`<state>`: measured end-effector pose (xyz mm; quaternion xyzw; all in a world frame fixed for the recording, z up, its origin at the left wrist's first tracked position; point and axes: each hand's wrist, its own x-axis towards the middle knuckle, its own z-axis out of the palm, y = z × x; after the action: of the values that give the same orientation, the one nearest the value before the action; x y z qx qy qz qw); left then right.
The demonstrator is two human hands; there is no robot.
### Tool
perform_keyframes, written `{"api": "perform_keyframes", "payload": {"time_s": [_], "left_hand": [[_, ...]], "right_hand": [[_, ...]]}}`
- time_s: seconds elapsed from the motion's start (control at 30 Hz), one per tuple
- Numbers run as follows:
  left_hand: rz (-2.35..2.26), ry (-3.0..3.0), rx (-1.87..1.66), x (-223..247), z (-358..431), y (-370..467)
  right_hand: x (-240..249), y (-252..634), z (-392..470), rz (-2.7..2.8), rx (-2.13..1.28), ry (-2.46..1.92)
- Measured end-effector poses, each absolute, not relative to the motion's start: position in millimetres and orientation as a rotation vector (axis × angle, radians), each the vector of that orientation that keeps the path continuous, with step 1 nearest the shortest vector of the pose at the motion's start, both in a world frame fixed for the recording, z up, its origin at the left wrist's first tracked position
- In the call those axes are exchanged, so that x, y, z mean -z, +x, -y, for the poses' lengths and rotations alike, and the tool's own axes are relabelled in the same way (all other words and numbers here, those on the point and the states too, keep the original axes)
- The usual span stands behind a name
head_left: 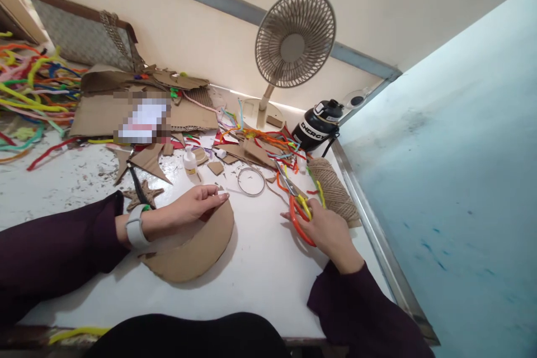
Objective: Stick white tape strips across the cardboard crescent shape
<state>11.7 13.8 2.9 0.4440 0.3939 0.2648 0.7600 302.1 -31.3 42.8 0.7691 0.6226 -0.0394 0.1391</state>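
My left hand [201,204] pinches the upper tip of a curved, crescent-like piece of cardboard [201,257] between thumb and fingers. A small white bit shows at those fingertips. On the right, my right hand [325,229] is closed around the red and yellow handles of a pair of scissors [292,187], whose blades point away toward the scraps. Between the hands lies a thin clear ring [250,182], perhaps a tape roll. A small white glue bottle [190,162] stands beyond my left hand. By my left wrist is a star-shaped piece wrapped in twine [153,193].
A ball of twine [333,190] and a black bottle [314,126] stand at the right edge. Behind are a fan [293,39], cardboard scraps [251,152], a blurred phone-like object [145,120], colourful pipe cleaners [37,89] and a handbag [84,31]. A wall borders the right.
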Motion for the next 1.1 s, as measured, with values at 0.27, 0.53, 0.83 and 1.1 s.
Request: {"api": "perform_keyframes", "payload": {"time_s": [0.27,0.53,0.83,1.1], "left_hand": [[-0.814,0.907,-0.581,4.9,-13.8,9.0],[-0.744,0.854,-0.5,-0.4,-13.6,8.8],[-0.692,0.98,-0.293,1.3,-16.6,1.7],[-0.712,0.74,-0.356,-4.8,-15.7,-3.3]], "right_hand": [[-48.3,305.3,33.7,-1.796,0.085,2.13],[-68.9,292.7,32.6,-2.08,-0.018,2.085],[-34.7,219.4,-14.8,-2.714,0.217,1.688],[3.6,222.1,-24.0,-2.979,0.423,1.796]]}}
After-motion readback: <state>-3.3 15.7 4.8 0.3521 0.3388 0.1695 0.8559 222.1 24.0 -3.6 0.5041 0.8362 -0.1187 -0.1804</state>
